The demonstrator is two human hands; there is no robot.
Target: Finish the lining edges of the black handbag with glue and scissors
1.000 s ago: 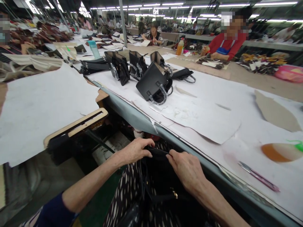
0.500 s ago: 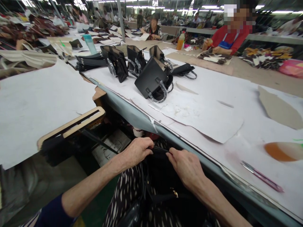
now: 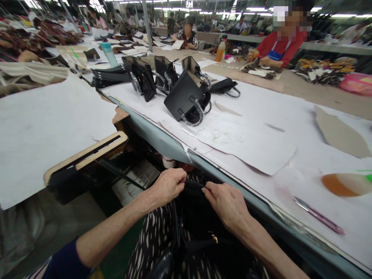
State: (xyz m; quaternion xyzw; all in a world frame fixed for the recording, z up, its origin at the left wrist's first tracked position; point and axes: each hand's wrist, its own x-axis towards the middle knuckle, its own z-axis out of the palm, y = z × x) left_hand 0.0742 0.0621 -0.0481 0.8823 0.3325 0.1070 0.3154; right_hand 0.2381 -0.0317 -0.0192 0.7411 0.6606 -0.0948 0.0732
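On my lap lies a black handbag with small gold-coloured metal parts, its lower portion dark and hard to make out. My left hand pinches the bag's upper edge. A short way along the same edge, my right hand grips it between thumb and fingers. The strip of edge between the two hands runs nearly straight. Patterned black-and-white cloth shows beneath the bag. On the table ahead, a black handbag with plastic-wrapped handles leans over, and several similar bags stand behind it.
A pink-handled cutter and a bottle of amber liquid lie on the white-covered table at right. A wooden slotted frame juts out at left. Across the table sits a person in red, near leather scraps.
The whole view has shifted very slightly. Both hands keep their hold on the bag's edge, with hardly any movement.
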